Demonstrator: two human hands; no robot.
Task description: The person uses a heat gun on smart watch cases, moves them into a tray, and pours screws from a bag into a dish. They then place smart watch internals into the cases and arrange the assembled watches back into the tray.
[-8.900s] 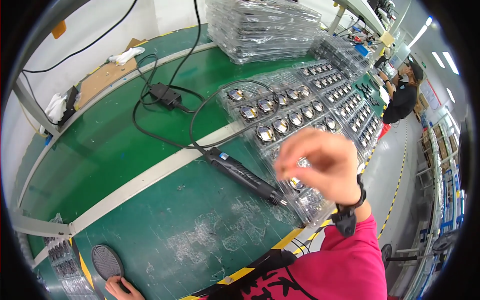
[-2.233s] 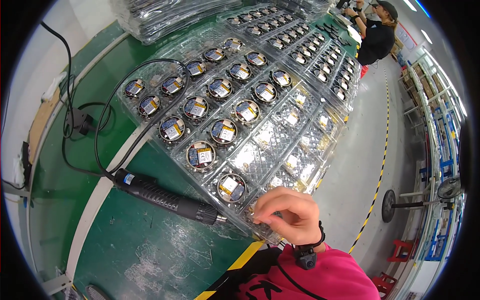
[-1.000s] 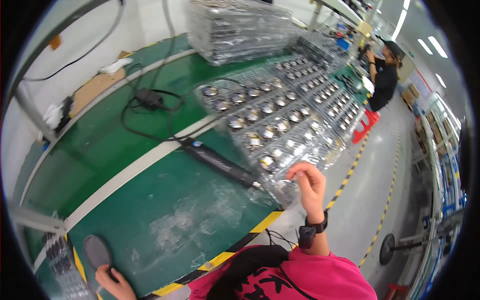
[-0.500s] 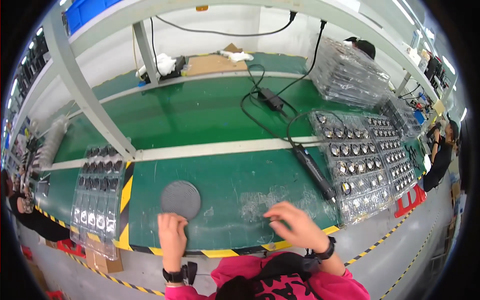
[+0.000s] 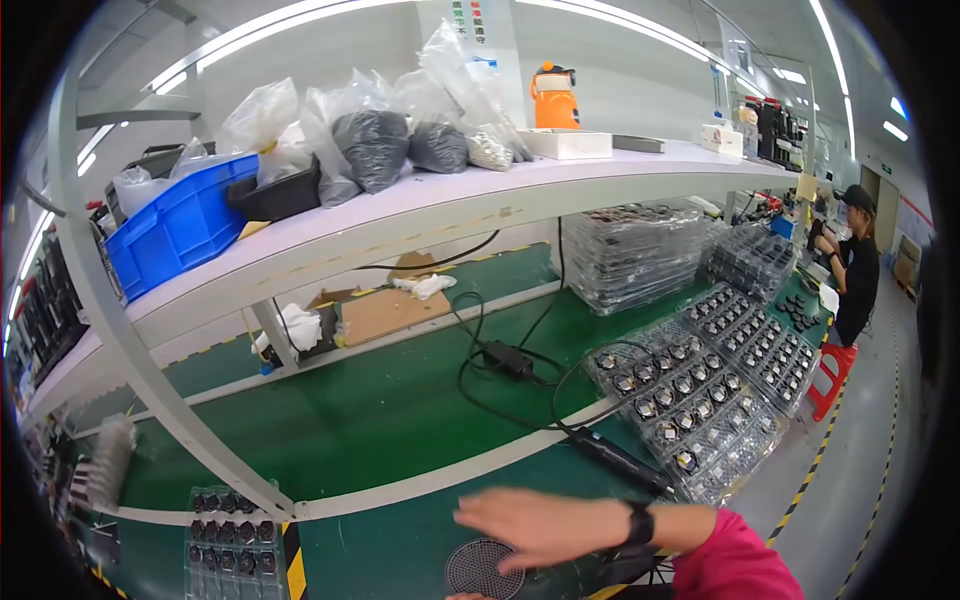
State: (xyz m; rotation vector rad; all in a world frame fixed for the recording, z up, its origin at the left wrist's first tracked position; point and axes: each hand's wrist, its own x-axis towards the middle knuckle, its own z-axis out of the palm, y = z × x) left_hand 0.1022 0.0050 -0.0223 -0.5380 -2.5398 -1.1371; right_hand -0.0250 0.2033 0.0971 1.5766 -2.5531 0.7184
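My right hand (image 5: 545, 525) reaches leftward over the bench, its fingers stretched out and nothing visible in it. Below it lies a round dark grey mesh disc (image 5: 478, 572), partly covered by the palm and fingers. Whether the hand touches the disc I cannot tell. Only a sliver of my left hand (image 5: 466, 597) shows at the bottom edge, beside the disc; its fingers are hidden. A black pen-shaped electric screwdriver (image 5: 622, 462) on a cable lies to the right of my right hand.
Clear trays (image 5: 690, 385) of small round black parts lie at the right, and another parts tray (image 5: 235, 535) at the lower left. Wrapped trays (image 5: 630, 260) are stacked behind. A shelf (image 5: 400, 225) spans the bench with a blue bin (image 5: 185, 225) and bags. A co-worker (image 5: 858, 265) is at far right.
The view has tilted up, bringing the shelf in and pushing the bench lower. My right hand has moved left over the disc and flattened. My left hand has almost left the picture.
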